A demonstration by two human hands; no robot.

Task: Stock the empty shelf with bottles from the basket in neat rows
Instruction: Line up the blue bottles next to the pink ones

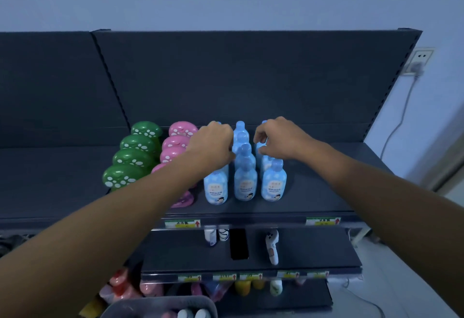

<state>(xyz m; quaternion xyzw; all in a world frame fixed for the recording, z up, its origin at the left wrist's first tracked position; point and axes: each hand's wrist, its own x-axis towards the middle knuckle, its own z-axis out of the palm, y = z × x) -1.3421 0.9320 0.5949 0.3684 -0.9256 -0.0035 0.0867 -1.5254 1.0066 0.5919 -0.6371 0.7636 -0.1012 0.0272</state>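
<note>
1. The blue bottles stand upright on the top shelf in three rows running front to back. They are just beside the pink bottles, with the green bottles further left.
2. The basket sits low at the bottom edge of the view, and a few caps show inside it.
3. The left grip is curled over the left blue row with its knuckles toward the camera. Its fingertips are hidden, so I cannot tell whether it holds a bottle.
4. The right grip has finger and thumb curled round a cap in the right blue row, and it looks like a pinch.
5. These look like small, stiff plastic bottles, probably light, with smooth and somewhat slippery rounded sides.
6. They are narrow and packed close, so a careless push near the cap may tip one into its neighbours.
7. For straightening, the neck just under the cap is probably the best hold. For lifting, the wider body is safer.
</note>
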